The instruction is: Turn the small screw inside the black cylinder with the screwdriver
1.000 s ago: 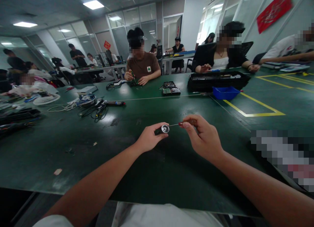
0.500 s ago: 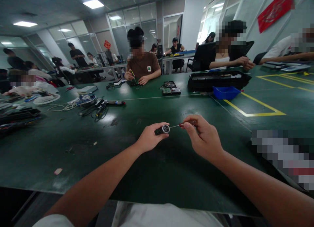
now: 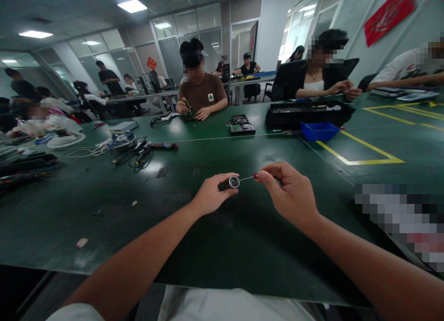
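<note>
My left hand (image 3: 211, 194) holds a small dark cylinder (image 3: 233, 182) between thumb and fingers, its round silver-rimmed end facing right and toward me. My right hand (image 3: 289, 191) is closed on a thin screwdriver (image 3: 247, 178) with a red part near the fingertips. The metal shaft points left, and its tip is at the cylinder's open end; whether it touches the inside is too small to tell. Both hands are above the green table (image 3: 194, 247).
Across the table a person (image 3: 203, 92) works beside circuit boards (image 3: 242, 125). A blue tray (image 3: 319, 131) stands before a long black case (image 3: 308, 114). Cables (image 3: 138, 154) lie at left, a white round grille (image 3: 65, 140) farther left. A blurred-out object (image 3: 398, 219) is at right.
My right hand and the screwdriver have shifted very slightly, while my left hand keeps the cylinder in nearly the same place.
</note>
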### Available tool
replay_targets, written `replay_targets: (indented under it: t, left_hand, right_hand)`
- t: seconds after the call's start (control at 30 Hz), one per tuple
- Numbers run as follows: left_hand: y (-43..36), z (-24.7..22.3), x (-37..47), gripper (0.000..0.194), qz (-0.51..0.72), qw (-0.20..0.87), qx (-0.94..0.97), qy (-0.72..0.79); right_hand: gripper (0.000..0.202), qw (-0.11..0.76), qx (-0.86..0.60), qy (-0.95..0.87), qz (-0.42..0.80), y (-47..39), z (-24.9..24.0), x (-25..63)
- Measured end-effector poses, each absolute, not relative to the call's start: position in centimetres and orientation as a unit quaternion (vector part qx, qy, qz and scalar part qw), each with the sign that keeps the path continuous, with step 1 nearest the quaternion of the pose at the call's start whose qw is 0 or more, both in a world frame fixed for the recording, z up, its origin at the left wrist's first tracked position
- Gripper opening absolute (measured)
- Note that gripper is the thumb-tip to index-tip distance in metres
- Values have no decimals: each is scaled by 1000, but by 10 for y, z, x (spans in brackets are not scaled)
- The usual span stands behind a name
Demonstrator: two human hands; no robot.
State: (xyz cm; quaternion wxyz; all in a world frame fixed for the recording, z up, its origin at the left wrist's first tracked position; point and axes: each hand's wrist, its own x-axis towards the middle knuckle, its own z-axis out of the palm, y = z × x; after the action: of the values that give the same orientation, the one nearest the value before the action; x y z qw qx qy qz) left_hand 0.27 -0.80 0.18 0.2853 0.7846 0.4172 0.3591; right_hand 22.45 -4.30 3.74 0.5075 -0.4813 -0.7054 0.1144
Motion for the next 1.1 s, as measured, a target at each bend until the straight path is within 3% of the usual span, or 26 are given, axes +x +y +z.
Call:
replay_targets:
  t: [0.27, 0.53, 0.7, 0.87, 1.1]
  left_hand:
    - [-9, 2, 2, 41, 347, 265, 791, 429]
    - [-8, 4, 2, 40, 331, 244, 802, 434]
    - [-9, 2, 4, 41, 311, 236, 810, 437]
    - [-9, 3, 3, 40, 329, 240, 804, 434]
    - [-9, 4, 3, 41, 327, 238, 802, 439]
  right_hand:
    - [40, 459, -537, -705, 70, -40, 41, 227]
    - [13, 448, -442, -768, 118, -42, 43, 226]
    - [30, 433, -488, -751, 100, -42, 44, 225]
    - [24, 424, -469, -768, 100, -42, 43, 226]
    - [30, 404, -478, -770, 123, -39, 43, 228]
